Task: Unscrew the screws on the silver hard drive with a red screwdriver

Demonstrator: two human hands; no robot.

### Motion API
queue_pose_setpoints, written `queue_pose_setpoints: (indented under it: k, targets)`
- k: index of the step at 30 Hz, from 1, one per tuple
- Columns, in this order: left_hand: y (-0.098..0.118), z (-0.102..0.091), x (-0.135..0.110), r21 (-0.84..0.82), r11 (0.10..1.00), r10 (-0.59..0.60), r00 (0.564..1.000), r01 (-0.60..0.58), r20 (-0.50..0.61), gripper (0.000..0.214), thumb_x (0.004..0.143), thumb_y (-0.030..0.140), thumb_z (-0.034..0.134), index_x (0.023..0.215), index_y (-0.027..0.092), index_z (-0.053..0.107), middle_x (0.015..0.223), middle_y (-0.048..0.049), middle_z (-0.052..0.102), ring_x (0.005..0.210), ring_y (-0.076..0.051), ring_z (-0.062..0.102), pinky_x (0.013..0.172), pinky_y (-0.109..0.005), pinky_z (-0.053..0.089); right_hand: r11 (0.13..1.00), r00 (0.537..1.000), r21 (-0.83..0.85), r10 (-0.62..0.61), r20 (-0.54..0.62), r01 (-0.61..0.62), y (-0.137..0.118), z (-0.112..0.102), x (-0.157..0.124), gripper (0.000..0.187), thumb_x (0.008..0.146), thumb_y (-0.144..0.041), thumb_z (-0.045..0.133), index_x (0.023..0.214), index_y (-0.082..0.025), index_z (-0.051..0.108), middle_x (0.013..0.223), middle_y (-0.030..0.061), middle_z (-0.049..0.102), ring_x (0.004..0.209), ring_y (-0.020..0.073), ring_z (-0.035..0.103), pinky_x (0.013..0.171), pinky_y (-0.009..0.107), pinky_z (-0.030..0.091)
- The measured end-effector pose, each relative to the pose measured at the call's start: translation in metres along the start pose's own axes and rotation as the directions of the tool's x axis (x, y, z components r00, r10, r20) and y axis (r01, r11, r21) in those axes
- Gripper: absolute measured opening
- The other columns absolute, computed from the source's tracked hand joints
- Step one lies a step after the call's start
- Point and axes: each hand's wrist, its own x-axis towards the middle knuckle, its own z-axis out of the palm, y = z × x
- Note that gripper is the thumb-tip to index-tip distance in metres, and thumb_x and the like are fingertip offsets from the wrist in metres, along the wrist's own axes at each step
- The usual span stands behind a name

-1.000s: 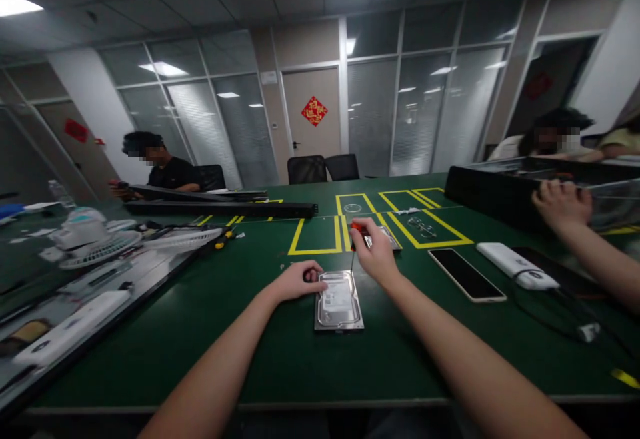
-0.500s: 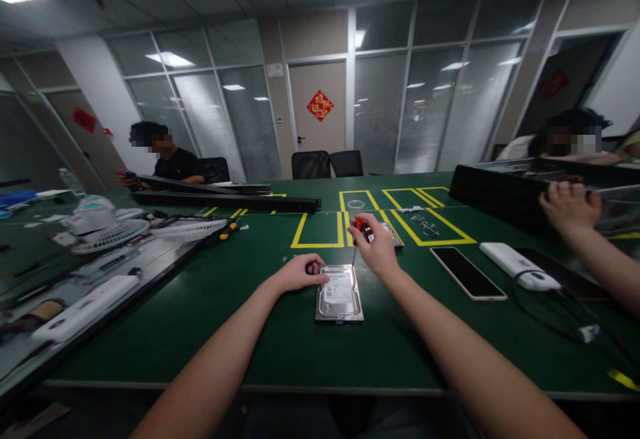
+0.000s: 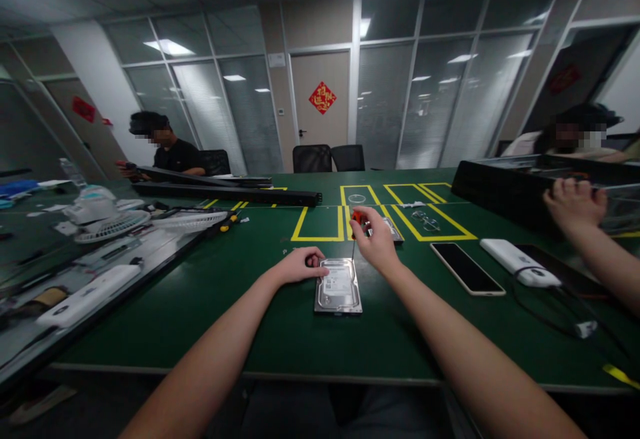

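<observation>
A silver hard drive [image 3: 341, 297] lies flat on the green table, its white label facing up. My left hand [image 3: 301, 266] grips its far left corner, thumb on top and fingers curled at the side. In my right hand [image 3: 376, 239] is a screwdriver [image 3: 357, 217] with a red handle, held upright. Its thin shaft points down to the far right corner of the drive; the exact contact at the tip is too small to make out. Behind my right hand, another hard drive [image 3: 395, 231] is partly hidden.
Yellow tape frames [image 3: 320, 238] mark the table beyond. A phone [image 3: 467, 268] and a white power bank [image 3: 517, 263] with a cable lie right. A co-worker's hand [image 3: 575, 209] rests on a black case [image 3: 495, 189]. Left are a white fan [image 3: 100, 215] and a yellow-black screwdriver [image 3: 229, 223].
My view has tipped slightly, so the table sits a little higher in it. Both hands keep their places at the drive, the screwdriver still upright at its corner.
</observation>
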Motion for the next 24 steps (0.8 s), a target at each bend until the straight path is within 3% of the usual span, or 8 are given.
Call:
queue_pose_setpoints:
  k: [7, 12, 17, 21, 24]
  targets:
    - [-0.0023, 0.0011, -0.0002, 0.006, 1.0, 0.003, 1.0, -0.003, -0.005, 0.061, 0.077, 0.065, 0.081, 0.112, 0.016, 0.071, 0.085, 0.0008, 0.062, 0.079, -0.017, 0.055, 0.071, -0.029, 0.041, 0.999, 0.999, -0.003, 0.037, -0.027, -0.037, -0.0011, -0.0007, -0.0001, 0.025, 0.098, -0.034, 0.06, 0.119, -0.021, 0.064, 0.105, 0.0084, 0.069, 0.082, 0.0192, 0.065, 0.074, 0.034, 0.057]
    - [-0.002, 0.0014, -0.0001, 0.006, 1.0, 0.006, 1.0, -0.006, -0.016, 0.058, 0.081, 0.063, 0.078, 0.113, 0.015, 0.071, 0.086, 0.0, 0.062, 0.081, -0.017, 0.057, 0.073, -0.029, 0.043, 0.997, 0.997, 0.024, 0.076, 0.024, -0.077, -0.0047, -0.0018, 0.0, 0.029, 0.096, -0.031, 0.06, 0.123, -0.021, 0.063, 0.099, 0.0063, 0.072, 0.076, 0.0173, 0.067, 0.072, 0.032, 0.057]
    - [-0.0039, -0.0033, 0.0002, -0.012, 0.999, 0.034, 0.999, -0.034, 0.011, 0.052, 0.088, 0.059, 0.071, 0.118, 0.016, 0.072, 0.093, -0.0028, 0.066, 0.087, -0.019, 0.06, 0.081, -0.032, 0.046, 0.996, 0.996, -0.002, 0.087, 0.032, -0.087, 0.0005, -0.0004, -0.0011, 0.032, 0.097, -0.034, 0.059, 0.126, -0.023, 0.063, 0.105, 0.0083, 0.074, 0.078, 0.0189, 0.07, 0.074, 0.034, 0.059]
    - [-0.0052, -0.0065, -0.0037, -0.116, 0.993, 0.023, 0.999, -0.017, 0.048, 0.066, 0.082, 0.056, 0.079, 0.131, 0.014, 0.067, 0.097, -0.0043, 0.066, 0.09, -0.021, 0.061, 0.085, -0.036, 0.05, 0.988, 0.987, -0.051, 0.146, 0.073, -0.143, 0.0002, 0.0, -0.0001, 0.035, 0.098, -0.04, 0.059, 0.13, -0.026, 0.061, 0.106, 0.0093, 0.075, 0.081, 0.0211, 0.073, 0.078, 0.037, 0.06]
    - [-0.0015, -0.0042, -0.0095, -0.148, 0.989, 0.021, 1.0, -0.018, 0.015, 0.066, 0.08, 0.05, 0.082, 0.132, 0.012, 0.067, 0.101, -0.0079, 0.068, 0.093, -0.022, 0.063, 0.088, -0.037, 0.05, 0.989, 0.985, -0.019, 0.15, 0.083, -0.148, -0.0054, -0.0028, 0.0007, 0.036, 0.095, -0.043, 0.061, 0.127, -0.025, 0.063, 0.105, 0.0162, 0.075, 0.074, 0.0246, 0.073, 0.073, 0.043, 0.059]
